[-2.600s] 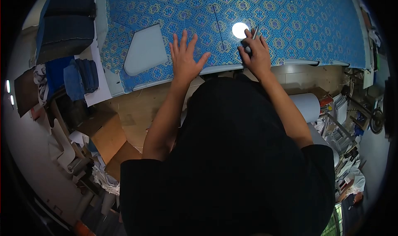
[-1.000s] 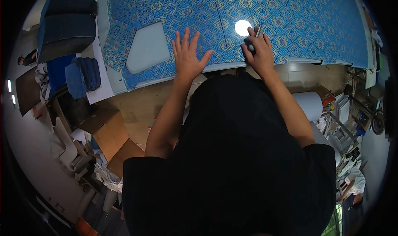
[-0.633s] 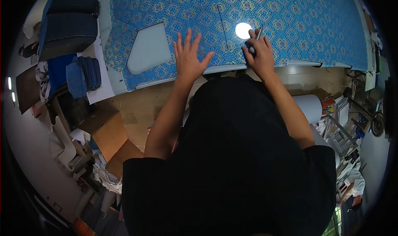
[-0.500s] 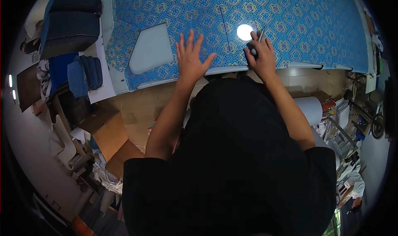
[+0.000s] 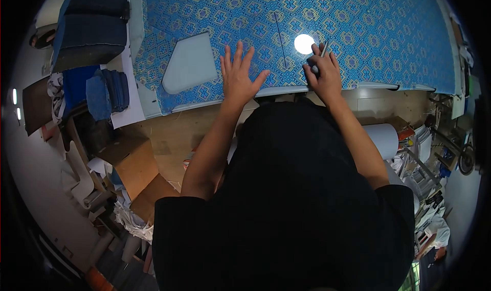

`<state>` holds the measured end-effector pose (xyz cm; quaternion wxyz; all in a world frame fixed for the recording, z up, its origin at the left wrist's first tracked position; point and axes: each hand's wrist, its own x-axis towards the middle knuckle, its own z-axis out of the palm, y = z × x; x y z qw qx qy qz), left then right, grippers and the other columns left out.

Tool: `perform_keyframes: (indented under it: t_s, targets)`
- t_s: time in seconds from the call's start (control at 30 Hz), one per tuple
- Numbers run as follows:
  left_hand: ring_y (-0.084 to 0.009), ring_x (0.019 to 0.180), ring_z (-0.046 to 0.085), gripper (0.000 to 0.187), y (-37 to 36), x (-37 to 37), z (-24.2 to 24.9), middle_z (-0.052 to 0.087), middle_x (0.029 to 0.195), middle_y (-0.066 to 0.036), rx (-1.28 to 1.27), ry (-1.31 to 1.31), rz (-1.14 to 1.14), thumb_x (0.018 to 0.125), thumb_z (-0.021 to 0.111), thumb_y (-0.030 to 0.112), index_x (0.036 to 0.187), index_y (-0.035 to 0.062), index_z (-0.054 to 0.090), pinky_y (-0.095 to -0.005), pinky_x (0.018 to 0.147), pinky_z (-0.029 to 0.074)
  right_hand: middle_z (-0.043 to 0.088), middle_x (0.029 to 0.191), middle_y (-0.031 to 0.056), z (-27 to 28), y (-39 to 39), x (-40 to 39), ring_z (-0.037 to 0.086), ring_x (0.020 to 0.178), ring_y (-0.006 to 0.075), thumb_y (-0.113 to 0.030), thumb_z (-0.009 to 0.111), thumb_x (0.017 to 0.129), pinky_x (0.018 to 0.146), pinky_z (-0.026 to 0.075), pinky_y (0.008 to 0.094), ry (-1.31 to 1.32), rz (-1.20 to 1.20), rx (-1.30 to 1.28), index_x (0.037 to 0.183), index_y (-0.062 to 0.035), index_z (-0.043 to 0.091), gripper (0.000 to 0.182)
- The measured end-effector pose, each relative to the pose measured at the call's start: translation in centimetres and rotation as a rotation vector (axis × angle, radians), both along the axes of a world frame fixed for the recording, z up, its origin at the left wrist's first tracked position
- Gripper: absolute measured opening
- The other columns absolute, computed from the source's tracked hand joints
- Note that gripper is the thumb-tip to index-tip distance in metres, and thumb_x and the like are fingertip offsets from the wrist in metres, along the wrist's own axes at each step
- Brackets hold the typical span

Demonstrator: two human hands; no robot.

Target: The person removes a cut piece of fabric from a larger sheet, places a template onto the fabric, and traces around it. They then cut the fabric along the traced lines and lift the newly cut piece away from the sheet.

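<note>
Blue patterned fabric (image 5: 358, 30) is spread over the table. My left hand (image 5: 239, 80) lies on it with its fingers spread, holding nothing. To that hand's left rests a pale flat template (image 5: 192, 63) with one rounded corner. My right hand (image 5: 325, 76) is closed around a slim pen-like tool (image 5: 324, 49), and something dark shows under its fingers, too small to make out. A round white bright spot (image 5: 304, 44) lies just beyond the right fingertips. Between the hands, a thin dark line (image 5: 281, 40) runs on the fabric.
Folded dark denim (image 5: 91, 32) and a smaller denim stack (image 5: 107, 94) are at the left. A cardboard box (image 5: 133, 163) stands on the floor below. Under the table's right side is a white roll (image 5: 381, 140). A person (image 5: 437, 232) is at the far lower right.
The table and everything on it appear slightly lower in the view. My left hand stays spread, and my right hand still holds the slim tool, its fingers slightly shifted.
</note>
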<state>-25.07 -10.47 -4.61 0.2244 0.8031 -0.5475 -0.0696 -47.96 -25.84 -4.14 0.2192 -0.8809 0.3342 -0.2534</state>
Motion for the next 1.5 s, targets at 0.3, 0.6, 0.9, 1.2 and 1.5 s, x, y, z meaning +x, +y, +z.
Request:
perform_keyframes:
  t_s: [0.3, 0.6, 0.9, 1.2, 1.5]
  targets:
    - [-0.0464, 0.154, 0.016, 0.078, 0.0, 0.0, 0.0, 0.031, 0.165, -0.017, 0.001, 0.006, 0.0, 0.086, 0.072, 0.057, 0.148, 0.0124, 0.054, -0.0636, 0.123, 0.01, 0.063, 0.14, 0.0125, 0.0, 0.0, 0.0, 0.059, 0.126, 0.0332, -0.02, 0.074, 0.09, 0.116, 0.035, 0.0522, -0.008, -0.009, -0.003, 0.103, -0.0079, 0.063, 0.021]
    - [-0.0466, 0.155, 0.015, 0.078, 0.0, 0.0, 0.1, 0.031, 0.166, -0.017, -0.001, 0.015, -0.001, 0.087, 0.072, 0.057, 0.148, 0.0115, 0.054, -0.0639, 0.123, 0.01, 0.063, 0.139, 0.0135, 0.1, 0.0, 0.0, 0.059, 0.126, 0.0335, -0.02, 0.074, 0.09, 0.115, 0.035, 0.0518, -0.004, -0.003, 0.0, 0.102, -0.0075, 0.064, 0.02]
    - [-0.0475, 0.155, 0.014, 0.078, 0.0, 0.0, 0.0, 0.029, 0.165, -0.018, 0.003, 0.015, -0.002, 0.087, 0.072, 0.056, 0.148, 0.0121, 0.053, -0.0637, 0.123, 0.007, 0.06, 0.144, 0.0193, -0.9, -0.3, -0.4, 0.048, 0.142, 0.0379, -0.01, 0.076, 0.09, 0.117, 0.037, 0.0474, -0.197, -0.013, 0.102, 0.115, -0.0046, 0.052, 0.035]
    - [-0.044, 0.141, 0.036, 0.052, -3.5, 1.4, 4.1, 0.051, 0.143, -0.02, 0.099, -0.021, 0.015, 0.082, 0.078, 0.042, 0.12, 0.0077, 0.07, -0.0615, 0.122, 0.015, 0.067, 0.074, 0.0041, 6.3, -3.9, -4.6, 0.065, 0.07, 0.0095, -0.018, 0.07, 0.1, 0.063, 0.053, 0.0295, -0.257, -0.383, 0.694, 0.111, -0.0026, 0.074, 0.02]
    - [-0.0358, 0.116, 0.058, 0.049, -14.5, -1.9, 4.2, 0.062, 0.116, -0.015, 0.205, -0.008, -0.315, 0.078, 0.085, 0.033, 0.117, 0.0068, 0.068, -0.0471, 0.096, 0.053, 0.068, 0.077, 0.0055, 7.2, -3.7, -4.9, 0.057, 0.067, 0.0096, -0.022, 0.071, 0.096, 0.064, 0.049, 0.0289, -0.164, -0.311, 0.393, 0.097, -0.0036, 0.071, 0.018]
